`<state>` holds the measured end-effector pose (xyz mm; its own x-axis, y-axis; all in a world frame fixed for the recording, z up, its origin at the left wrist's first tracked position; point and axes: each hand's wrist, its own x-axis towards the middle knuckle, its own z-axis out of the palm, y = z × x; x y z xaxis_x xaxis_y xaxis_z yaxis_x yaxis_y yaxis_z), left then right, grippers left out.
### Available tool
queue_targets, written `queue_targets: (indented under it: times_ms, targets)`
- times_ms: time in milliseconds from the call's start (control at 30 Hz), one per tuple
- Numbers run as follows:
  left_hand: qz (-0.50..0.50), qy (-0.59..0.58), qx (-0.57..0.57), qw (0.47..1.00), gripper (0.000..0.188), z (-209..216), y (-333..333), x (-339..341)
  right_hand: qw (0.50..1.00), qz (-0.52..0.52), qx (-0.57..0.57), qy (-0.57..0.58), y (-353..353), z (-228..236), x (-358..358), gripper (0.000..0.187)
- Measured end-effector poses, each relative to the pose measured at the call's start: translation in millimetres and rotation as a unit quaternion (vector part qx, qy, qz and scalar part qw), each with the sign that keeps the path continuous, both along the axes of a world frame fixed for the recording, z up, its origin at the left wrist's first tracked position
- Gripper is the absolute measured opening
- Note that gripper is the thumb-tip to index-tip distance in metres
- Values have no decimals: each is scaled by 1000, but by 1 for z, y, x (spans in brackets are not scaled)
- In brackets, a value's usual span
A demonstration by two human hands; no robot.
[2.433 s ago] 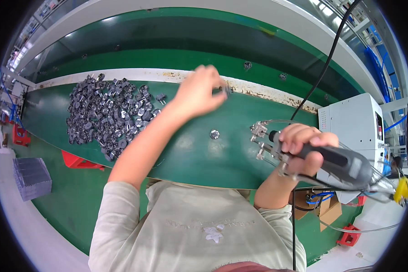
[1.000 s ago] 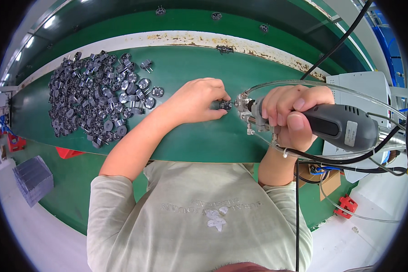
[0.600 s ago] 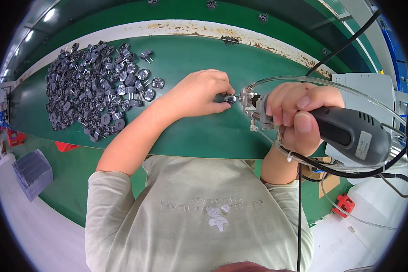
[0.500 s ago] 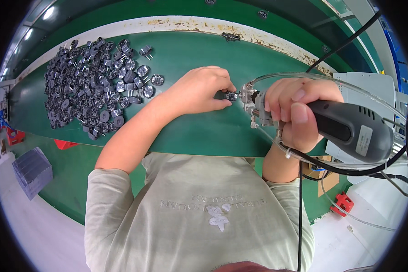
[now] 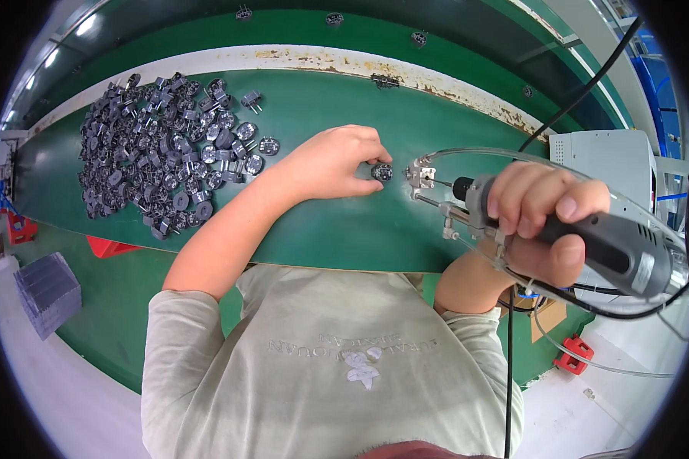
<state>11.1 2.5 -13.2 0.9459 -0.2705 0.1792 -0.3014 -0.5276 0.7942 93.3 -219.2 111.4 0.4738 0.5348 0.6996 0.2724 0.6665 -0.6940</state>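
Observation:
Between the thumb and fingers of my left hand [image 5: 341,161], over the green table, sits a small round black plug part [image 5: 382,172] with metal bits on its upper face. My right hand [image 5: 547,203] is wrapped around a dark grey power screwdriver [image 5: 628,249], held level and pointing left. A thin bit runs from its black chuck into a metal screw-feed head [image 5: 421,177], which is a short gap to the right of the plug part. A clear hose [image 5: 486,155] and metal rods join that head.
A large heap of similar black plug parts [image 5: 153,153], some with two pins, covers the table's left side. A rusty white rail [image 5: 298,58] bounds the far edge. A pale box-shaped machine [image 5: 612,164] stands at right, near a black cable [image 5: 589,80] and hoses.
My right hand has drawn the screwdriver rightward and slightly nearer, baring the bit. A gap has opened between the feed head and the plug part, which my left hand still pinches.

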Motion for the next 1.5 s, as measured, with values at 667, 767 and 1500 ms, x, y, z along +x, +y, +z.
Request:
queue_targets:
  times_ms: [667, 767, 1500]
  targets:
    - [-7, 5, 17, 1000, 29, 1, 3, 0, 995, -50, -22, 78, 27, -23, -19, 34]
    - [-10, 11, 20, 1000, 29, 0, 3, 1, 996, -45, -21, 71, 30, -24, -20, 35]
    - [161, -127, 237, 950, 23, 42, 56, 55, 996, -63, 56, 19, -6, 0, -4, 47]
